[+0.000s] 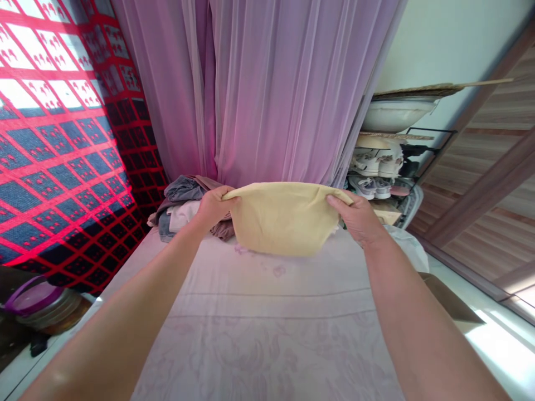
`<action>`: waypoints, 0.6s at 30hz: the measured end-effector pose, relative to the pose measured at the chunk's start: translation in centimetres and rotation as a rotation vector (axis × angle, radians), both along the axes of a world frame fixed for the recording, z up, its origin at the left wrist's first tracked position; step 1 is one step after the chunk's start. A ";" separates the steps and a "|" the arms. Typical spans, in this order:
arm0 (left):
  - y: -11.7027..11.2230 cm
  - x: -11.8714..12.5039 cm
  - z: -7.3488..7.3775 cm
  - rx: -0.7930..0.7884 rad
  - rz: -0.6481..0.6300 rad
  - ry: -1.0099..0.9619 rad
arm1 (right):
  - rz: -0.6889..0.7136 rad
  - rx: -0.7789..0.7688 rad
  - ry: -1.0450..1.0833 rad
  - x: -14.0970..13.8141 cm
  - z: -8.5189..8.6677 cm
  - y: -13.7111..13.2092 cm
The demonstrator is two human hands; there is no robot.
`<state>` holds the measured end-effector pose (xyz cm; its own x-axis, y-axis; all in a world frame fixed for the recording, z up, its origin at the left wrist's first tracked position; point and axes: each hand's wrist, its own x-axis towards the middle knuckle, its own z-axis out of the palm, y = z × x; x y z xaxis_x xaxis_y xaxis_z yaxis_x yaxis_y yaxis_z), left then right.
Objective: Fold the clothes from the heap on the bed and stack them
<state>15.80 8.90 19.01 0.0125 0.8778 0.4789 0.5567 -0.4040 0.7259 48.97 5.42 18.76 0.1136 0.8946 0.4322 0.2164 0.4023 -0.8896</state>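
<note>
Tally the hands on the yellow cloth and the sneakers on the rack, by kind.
Hands on the yellow cloth: 2 (left hand, right hand)
Sneakers on the wire rack: 4 visible
Total: 6

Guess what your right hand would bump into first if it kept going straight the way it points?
Past the yellow cloth it pinches, your right hand would probably meet the sheer lilac curtain, though the distance is hard to judge.
</note>
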 end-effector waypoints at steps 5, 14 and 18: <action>-5.4 -0.7 -2.1 0.158 -0.036 0.131 | 0.056 -0.089 -0.032 0.8 -3.5 -4.1; -15.1 -3.4 -17.2 -0.238 -0.329 0.401 | 0.572 -0.551 -0.305 2.4 -14.5 -11.4; -14.4 -4.5 -14.2 -0.444 -0.460 0.552 | 0.658 -0.615 -0.398 3.4 -12.6 -10.9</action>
<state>11.30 -5.53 4.85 0.5457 0.8332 -0.0893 0.7282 -0.4187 0.5426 52.35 -5.47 6.19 -0.5410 0.8088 -0.2308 0.4441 0.0417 -0.8950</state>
